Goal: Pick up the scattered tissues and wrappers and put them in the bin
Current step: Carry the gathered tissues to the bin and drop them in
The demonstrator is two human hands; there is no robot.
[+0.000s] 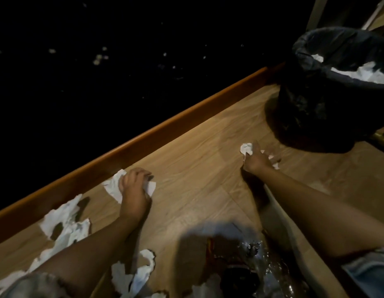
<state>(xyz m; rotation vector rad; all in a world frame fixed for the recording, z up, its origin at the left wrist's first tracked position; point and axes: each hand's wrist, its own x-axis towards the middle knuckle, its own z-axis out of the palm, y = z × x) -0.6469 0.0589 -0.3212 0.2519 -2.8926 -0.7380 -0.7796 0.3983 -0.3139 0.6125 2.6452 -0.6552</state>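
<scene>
My left hand [135, 188] grips a white tissue [113, 187] on the wooden floor by the orange skirting board. My right hand [256, 161] reaches forward and holds a crumpled white tissue [246, 149]; more white paper shows under its fingers [272, 161]. The bin [311, 100], lined with a black bag, stands at the upper right just beyond my right hand, with white tissues [365, 74] inside. More torn tissues lie at the lower left [64, 220] and bottom centre [135, 274]. A shiny clear wrapper [264, 265] lies at the bottom near my right forearm.
An orange skirting board [165, 130] runs diagonally from lower left to upper right. Beyond it is a dark area with small pale specks [98, 58]. A pale furniture leg [315, 11] stands behind the bin. A dark object [238, 278] sits at the bottom centre.
</scene>
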